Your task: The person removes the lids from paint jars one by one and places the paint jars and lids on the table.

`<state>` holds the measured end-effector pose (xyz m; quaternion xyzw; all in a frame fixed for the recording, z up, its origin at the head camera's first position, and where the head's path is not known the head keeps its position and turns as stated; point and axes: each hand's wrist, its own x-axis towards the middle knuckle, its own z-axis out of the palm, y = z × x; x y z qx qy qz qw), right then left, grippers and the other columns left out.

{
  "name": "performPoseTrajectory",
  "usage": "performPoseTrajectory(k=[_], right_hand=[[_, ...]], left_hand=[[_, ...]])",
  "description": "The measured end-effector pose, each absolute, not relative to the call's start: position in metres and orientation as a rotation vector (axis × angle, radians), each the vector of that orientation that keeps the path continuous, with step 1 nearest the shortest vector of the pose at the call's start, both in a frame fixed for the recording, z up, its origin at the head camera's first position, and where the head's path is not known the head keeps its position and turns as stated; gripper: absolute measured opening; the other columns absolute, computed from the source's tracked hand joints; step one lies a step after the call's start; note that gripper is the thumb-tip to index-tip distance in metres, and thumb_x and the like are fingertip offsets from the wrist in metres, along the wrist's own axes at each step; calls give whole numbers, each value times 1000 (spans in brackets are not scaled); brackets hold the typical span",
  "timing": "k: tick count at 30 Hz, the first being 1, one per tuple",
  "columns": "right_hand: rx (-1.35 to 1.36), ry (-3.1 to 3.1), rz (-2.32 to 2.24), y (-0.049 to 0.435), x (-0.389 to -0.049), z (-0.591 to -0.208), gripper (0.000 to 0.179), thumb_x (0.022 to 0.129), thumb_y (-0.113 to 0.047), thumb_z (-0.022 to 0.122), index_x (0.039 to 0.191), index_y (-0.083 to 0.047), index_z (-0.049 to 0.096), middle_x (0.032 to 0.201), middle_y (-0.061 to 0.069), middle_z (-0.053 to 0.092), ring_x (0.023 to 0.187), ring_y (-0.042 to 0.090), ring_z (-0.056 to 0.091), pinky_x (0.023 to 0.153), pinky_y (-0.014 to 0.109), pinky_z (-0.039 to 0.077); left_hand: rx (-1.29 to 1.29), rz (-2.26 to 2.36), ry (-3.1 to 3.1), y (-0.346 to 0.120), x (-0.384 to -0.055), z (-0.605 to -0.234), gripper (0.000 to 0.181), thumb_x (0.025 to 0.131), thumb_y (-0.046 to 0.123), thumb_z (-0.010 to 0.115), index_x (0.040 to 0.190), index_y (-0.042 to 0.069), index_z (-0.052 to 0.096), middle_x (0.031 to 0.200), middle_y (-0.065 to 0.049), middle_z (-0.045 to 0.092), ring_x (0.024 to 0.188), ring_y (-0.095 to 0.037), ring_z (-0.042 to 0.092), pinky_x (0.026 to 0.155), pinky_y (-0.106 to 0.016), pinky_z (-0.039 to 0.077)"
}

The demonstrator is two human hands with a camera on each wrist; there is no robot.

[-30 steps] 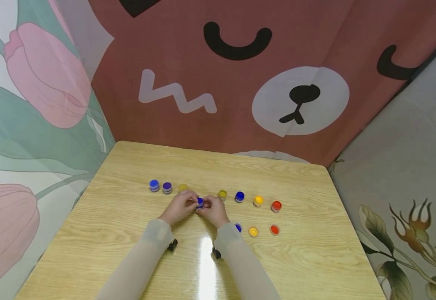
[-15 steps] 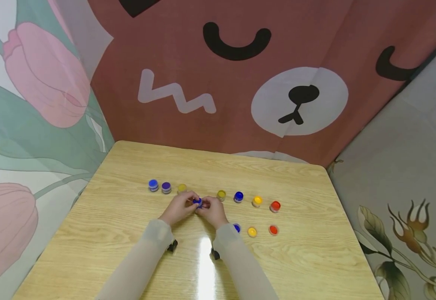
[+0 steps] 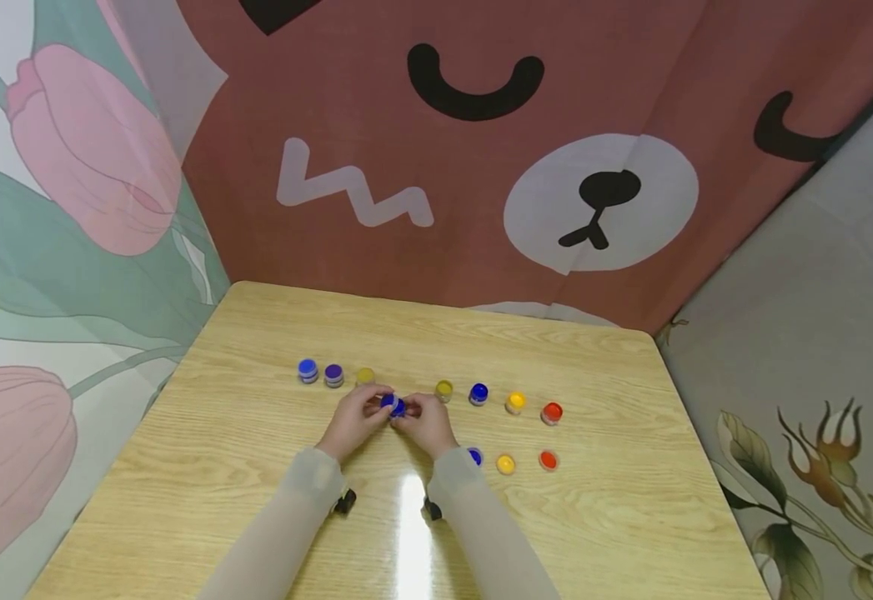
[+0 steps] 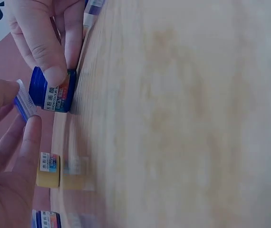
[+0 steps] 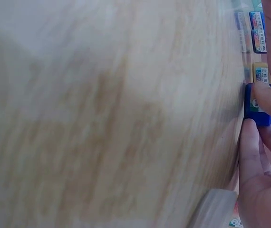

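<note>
Between the two hands, above the wooden table's middle, a small dark-blue paint jar point(image 4: 57, 92) with a printed label is tilted off its lid. My right hand point(image 3: 428, 427) pinches the jar between thumb and fingers, low at the tabletop. With fingertips and thumb, my left hand point(image 3: 349, 423) holds the blue-and-clear lid point(image 4: 25, 99), which stands apart from the jar's mouth in the left wrist view. Just behind my left hand is a yellow jar point(image 3: 364, 377), partly covered by the fingers. An olive-yellow jar point(image 3: 444, 390) stands behind my right hand.
Left on the table point(image 3: 594, 517) are a blue jar point(image 3: 308, 371) and a purple jar point(image 3: 333, 376). To the right stand uncapped blue point(image 3: 479, 394), orange-yellow point(image 3: 515, 402) and red jars point(image 3: 552, 413). Before them lie a blue lid point(image 3: 476, 456), yellow lid point(image 3: 506, 464) and red lid point(image 3: 549, 460).
The lid has come away from the dark-blue jar and tipped over to the left in my left hand. My right hand keeps its hold on the jar in nearly the same place.
</note>
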<state>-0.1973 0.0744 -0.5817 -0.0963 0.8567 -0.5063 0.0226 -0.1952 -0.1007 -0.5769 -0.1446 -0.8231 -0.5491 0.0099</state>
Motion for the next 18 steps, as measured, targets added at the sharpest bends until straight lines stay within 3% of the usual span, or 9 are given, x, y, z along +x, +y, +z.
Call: performPoseTrajectory(k=[8,18], right_hand=[[-327,2721,-1521,73,-197,-578,27,82,0,81,107,6,72,92,9,72,81,12,65,74,26,59],[-163,2795,-1501,59,-200,-575,29,80,2,81,106,9,70,89,13,69,79,19,64,70,28,56]], left_hand=[[-348,-1787,-2491,-107,-187,-587,31,90,-2,74,120,-1,68,117,-18,62,102,-31,67,87,-25,59],[-200,-1888,-2468,-104,-174,-588,28,89,-8,69,115,-6,61,112,-20,64,101,-31,66,85,-29,60]])
